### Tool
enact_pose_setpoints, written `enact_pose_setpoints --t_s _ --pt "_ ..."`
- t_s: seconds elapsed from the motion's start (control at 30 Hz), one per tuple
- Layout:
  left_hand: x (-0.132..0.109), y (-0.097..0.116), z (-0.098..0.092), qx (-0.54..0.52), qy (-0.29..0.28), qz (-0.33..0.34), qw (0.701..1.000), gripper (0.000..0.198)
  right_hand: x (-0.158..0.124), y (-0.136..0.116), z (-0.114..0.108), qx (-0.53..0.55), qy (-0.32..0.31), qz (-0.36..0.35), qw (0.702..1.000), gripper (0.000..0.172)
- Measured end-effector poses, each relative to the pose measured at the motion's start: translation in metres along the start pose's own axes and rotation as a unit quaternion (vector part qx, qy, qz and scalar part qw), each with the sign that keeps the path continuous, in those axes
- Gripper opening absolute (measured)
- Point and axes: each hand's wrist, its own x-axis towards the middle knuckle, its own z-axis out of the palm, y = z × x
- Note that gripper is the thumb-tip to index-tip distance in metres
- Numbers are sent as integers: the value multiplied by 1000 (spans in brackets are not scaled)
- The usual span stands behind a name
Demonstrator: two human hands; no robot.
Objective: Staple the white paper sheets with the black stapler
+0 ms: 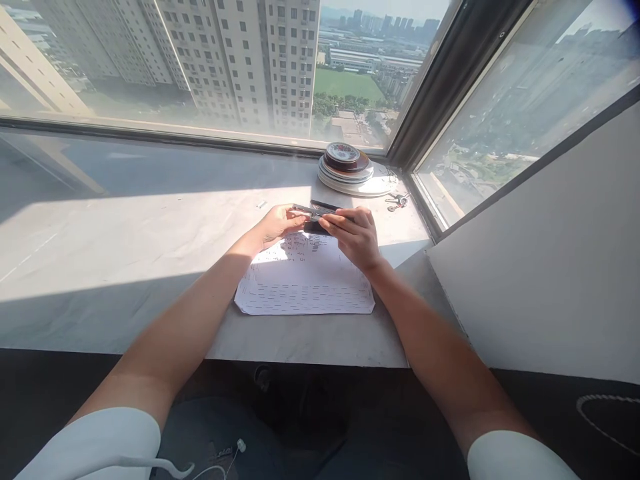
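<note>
My left hand (277,225) and my right hand (354,235) meet above the far edge of a sheet of paper (310,297). Between them they grip a dark, narrow object that looks like an opened stapler (306,209), with separate long parts spread apart. My left thumb and fingers pinch its left end, while the fingers of my right hand close around the right side and hide much of it. Handwriting covers the paper's upper part, and rows of short dark lines run along its lower part; its corners look cut.
A stack of plates (345,175) stands by the window corner, with keys (400,200) beside it. A small pale strip (261,204) lies left of my hands on the stone sill (125,247). A white wall (540,267) borders the right side. A white earphone (241,445) hangs over my lap.
</note>
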Motion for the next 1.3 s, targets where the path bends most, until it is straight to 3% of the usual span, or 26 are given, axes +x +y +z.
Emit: enact_pose_setpoints --t_s 0.17,0.3,0.4,0.53,0.67,0.87,1.1,1.23,1.3 --pt "4 -4 0 -4 36 -10 999 20 -1 -1 -7 149 77 177 970 25" --pt "4 -5 0 0 34 -11 999 24 -5 6 -14 346 -34 209 914 40" --pt "0 -2 3 6 5 -13 1000 32 -4 6 -12 389 -129 193 891 44" --pt "-7 6 8 41 -44 -18 998 44 1 -1 -10 367 -183 144 901 39" --pt "-13 13 12 68 -54 -5 996 50 4 -5 -9 358 -202 109 905 39" --pt "-17 20 16 69 -58 -29 995 55 7 -2 -8 348 -74 111 928 49" --pt "-19 22 17 69 -67 -31 995 55 7 0 0 285 -147 50 946 50" --pt "-17 19 15 100 -58 -16 993 64 8 -2 -1 261 -113 46 958 45" --pt "-13 17 12 100 -23 26 994 69 7 4 -3 248 -65 82 963 41"
